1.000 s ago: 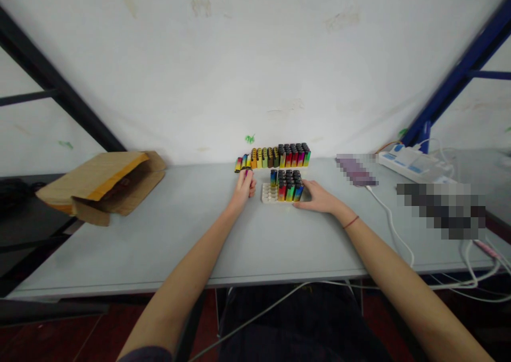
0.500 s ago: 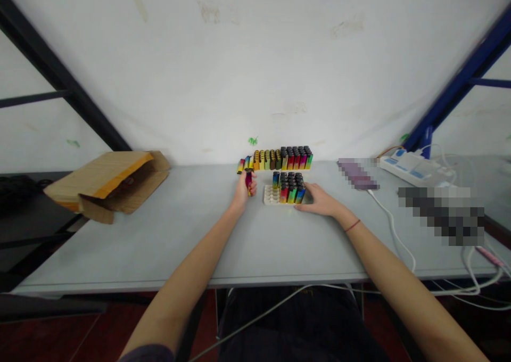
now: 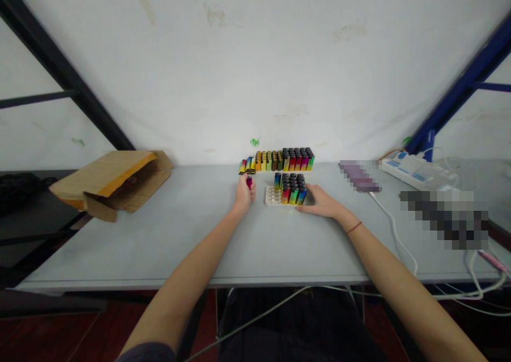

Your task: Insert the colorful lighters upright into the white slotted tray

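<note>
My left hand [image 3: 244, 196] is closed around a dark pink lighter [image 3: 249, 182], whose black top shows above the fingers. To its right is a white tray [image 3: 273, 198] with several round holes along its left part. Upright lighters [image 3: 293, 190] in red, green and blue fill the tray's right part, and one blue lighter [image 3: 277, 181] stands apart at the back. My right hand [image 3: 321, 201] grips the right end of this tray, thumb at the front corner and fingers behind. Several loose lighters [image 3: 247, 165] lie just beyond my left hand.
Against the wall stands a row of more lighters [image 3: 298, 159], with yellow and dark ones [image 3: 269, 161] at its left. An open cardboard box [image 3: 112, 183] lies at the left. A blurred phone [image 3: 360, 177], its white cable [image 3: 393, 226] and a power strip [image 3: 411, 171] are at the right.
My left hand has turned a little, and less of the pink lighter shows below the fingers. My right hand keeps its hold on the tray. The whole view has shifted slightly.
</note>
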`<state>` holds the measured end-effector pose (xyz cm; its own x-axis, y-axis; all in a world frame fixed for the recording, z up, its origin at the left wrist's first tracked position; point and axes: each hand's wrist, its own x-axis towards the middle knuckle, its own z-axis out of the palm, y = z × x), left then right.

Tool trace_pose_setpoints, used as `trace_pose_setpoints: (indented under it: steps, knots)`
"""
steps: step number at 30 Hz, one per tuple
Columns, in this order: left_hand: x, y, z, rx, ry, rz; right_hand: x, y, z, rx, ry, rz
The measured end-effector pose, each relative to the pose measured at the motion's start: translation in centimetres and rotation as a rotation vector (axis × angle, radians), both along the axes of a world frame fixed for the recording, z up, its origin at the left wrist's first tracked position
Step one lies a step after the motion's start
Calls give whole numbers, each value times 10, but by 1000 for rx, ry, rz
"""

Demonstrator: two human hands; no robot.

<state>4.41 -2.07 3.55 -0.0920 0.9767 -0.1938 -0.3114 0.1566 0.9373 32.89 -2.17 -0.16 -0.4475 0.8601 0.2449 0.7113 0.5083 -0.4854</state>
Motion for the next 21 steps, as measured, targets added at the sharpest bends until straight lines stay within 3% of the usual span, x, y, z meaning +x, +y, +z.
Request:
trace_pose_setpoints:
  steps: [21]
  knots:
    - [-1,0,-3,19,6,32,1,2,-3,18,23,22]
